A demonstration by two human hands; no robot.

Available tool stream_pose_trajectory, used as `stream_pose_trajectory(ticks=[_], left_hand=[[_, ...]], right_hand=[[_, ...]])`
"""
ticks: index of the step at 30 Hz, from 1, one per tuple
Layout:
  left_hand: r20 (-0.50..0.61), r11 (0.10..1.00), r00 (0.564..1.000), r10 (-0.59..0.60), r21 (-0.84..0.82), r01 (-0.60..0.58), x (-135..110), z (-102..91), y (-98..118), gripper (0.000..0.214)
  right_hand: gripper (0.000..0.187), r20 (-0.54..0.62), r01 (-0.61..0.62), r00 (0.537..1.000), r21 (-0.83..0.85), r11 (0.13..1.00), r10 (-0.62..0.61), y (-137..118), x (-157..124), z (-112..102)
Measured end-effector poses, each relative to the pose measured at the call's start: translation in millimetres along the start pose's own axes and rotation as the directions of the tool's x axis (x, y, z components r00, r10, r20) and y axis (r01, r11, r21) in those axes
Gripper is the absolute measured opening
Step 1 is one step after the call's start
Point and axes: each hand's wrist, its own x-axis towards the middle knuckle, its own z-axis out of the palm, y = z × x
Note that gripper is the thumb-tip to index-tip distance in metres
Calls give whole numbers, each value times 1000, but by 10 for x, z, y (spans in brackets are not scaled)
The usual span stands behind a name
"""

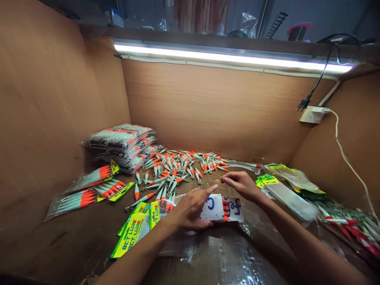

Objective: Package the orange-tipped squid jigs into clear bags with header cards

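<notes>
My left hand is wrapped round the left end of a small white box-like holder with blue writing on it. Orange lure tips show in a gap near the middle of the holder. Just above it, my right hand has its fingertips pinched together; whatever they hold, if anything, is too small to make out. Beyond both hands spreads a loose pile of pale and orange fishing lures. Left of my left hand lie yellow-and-green header bags marked BCT LURE.
Sealed packs of lures are stacked at the back left, with filled bags before them. Clear bags and red-and-white lures lie on the right. A tube light and a hanging plug are overhead.
</notes>
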Motion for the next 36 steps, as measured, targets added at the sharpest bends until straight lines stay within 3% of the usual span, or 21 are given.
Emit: stream_pose_trajectory(ticks=[2,7,11,15,20,24,27,31,36], left_hand=[[23,1000,1000,17,-18,-17,-18,9,5,103],[83,1000,997,2,-30,0,-48,20,10,102],[98,1000,995,-17,-2,17,-65,6,-12,106],[102,1000,995,-21,-13,23,-77,-17,-11,107],[94,997,995,-44,-59,50,-86,-25,11,106],[92,993,995,-41,-106,51,-82,-23,18,104],[70,987,995,-71,-136,80,-59,-31,39,91],[61,980,989,-136,-137,144,-14,-23,102,76],[63,984,992,-109,-135,117,48,47,120,76]], right_hand=[[37,60,-141,986,-214,967,156,-29,384,92],[23,158,-224,942,-363,904,297,-166,1213,578],[34,153,-276,916,-430,859,371,-284,1462,866],[30,90,-334,903,-465,820,420,-294,1501,823],[26,-57,-388,911,-458,800,409,-163,1144,335],[23,-29,-300,948,-404,864,316,72,360,-90],[21,53,-217,968,-307,927,244,300,-284,-252],[17,69,-180,975,-314,932,211,393,-753,-175],[13,0,-24,1000,-424,905,27,119,-725,201]])
